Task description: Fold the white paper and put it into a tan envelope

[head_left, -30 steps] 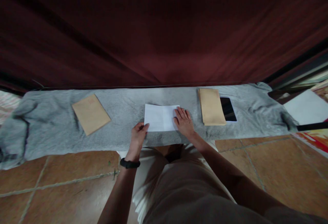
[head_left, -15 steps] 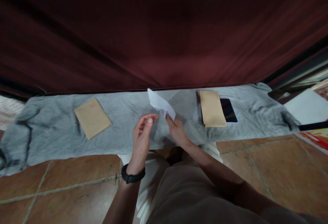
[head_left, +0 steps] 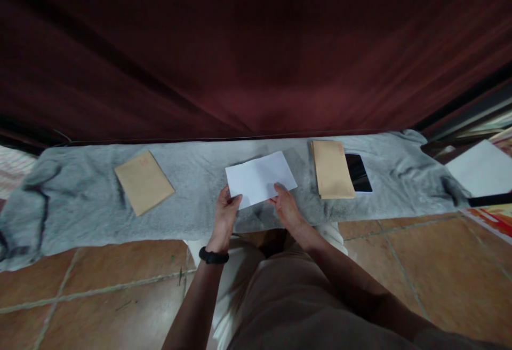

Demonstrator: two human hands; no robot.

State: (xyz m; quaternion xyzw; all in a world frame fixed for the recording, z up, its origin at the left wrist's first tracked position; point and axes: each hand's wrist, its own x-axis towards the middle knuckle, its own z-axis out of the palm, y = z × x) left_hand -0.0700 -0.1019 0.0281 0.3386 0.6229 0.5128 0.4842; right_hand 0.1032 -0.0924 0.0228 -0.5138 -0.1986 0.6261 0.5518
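A white sheet of paper [head_left: 261, 176], possibly folded, is held between my two hands over the grey cloth. My left hand [head_left: 226, 212] pinches its lower left corner, thumb on top. Along the lower edge, right of the middle, my right hand [head_left: 285, 206] grips it with the thumb on the upper face. The paper faces up and looks blank. To the right lies a stack of brown envelopes [head_left: 333, 171], partly over a dark-screened phone or tablet [head_left: 359, 174]. Farther left, a single brown envelope [head_left: 144, 183] lies at an angle.
The grey cloth [head_left: 196, 166] covers a long, narrow surface in front of my legs. Behind it hangs a dark red curtain [head_left: 256, 72]. A white sheet or board [head_left: 482, 166] is at the far right. Below is a tiled floor [head_left: 104, 296].
The paper has turned from edge-on and tilted to face-up and wide. My left hand, previously apart from it, has taken hold of its left corner.
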